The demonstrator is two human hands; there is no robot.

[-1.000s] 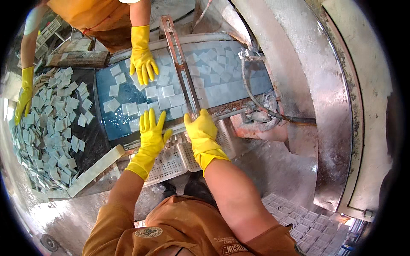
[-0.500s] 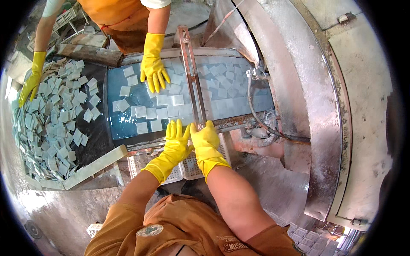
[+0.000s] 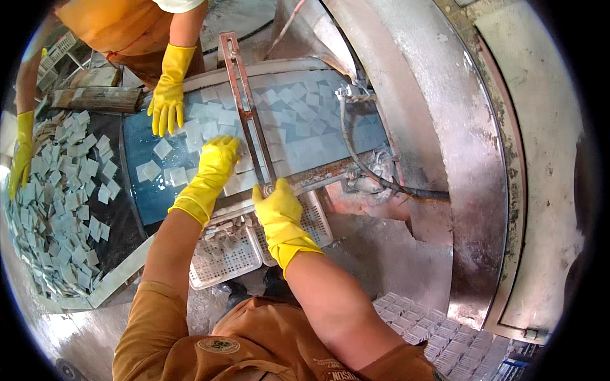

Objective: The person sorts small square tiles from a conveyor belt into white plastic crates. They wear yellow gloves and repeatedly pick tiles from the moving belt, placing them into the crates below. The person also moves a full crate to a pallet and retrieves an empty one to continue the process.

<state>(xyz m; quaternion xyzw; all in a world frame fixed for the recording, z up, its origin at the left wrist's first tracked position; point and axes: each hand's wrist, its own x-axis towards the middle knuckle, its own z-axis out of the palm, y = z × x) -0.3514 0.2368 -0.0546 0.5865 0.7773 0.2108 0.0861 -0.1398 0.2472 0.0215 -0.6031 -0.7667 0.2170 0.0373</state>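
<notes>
Left hand (image 3: 217, 160), yellow-gloved, lies flat with fingers spread on the pale square tiles (image 3: 210, 130) on the blue belt (image 3: 143, 197) at frame centre; grip wide, holding nothing; half a second earlier it sat lower, beside the right hand. Right hand (image 3: 278, 208) rests at the near end of the rusty metal bar (image 3: 246, 114) crossing the belt; grip not discernible. Co-worker's gloved hand (image 3: 166, 101) presses tiles at upper left; white perforated trays (image 3: 229, 254) below the belt edge.
</notes>
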